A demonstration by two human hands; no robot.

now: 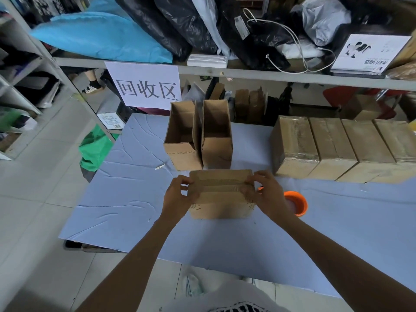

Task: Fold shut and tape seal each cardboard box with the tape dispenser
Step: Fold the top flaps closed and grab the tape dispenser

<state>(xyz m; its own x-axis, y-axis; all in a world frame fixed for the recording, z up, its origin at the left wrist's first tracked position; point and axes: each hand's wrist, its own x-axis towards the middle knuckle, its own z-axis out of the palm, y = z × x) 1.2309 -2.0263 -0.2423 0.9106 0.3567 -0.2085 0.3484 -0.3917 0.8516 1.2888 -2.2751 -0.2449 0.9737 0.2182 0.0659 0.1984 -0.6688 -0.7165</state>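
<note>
Both hands, left hand (177,194) and right hand (265,194), curl their fingers around the ends of the rectangular corrugated cardboard box (220,194) mid-tabletop (126,199).

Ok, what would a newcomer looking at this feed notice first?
The left hand and right hand grip the ends of a folded-shut cardboard box at the middle of the table, with the orange tape dispenser just right of it. Behind stand two open boxes; a row of taped boxes lines the far right.
</note>
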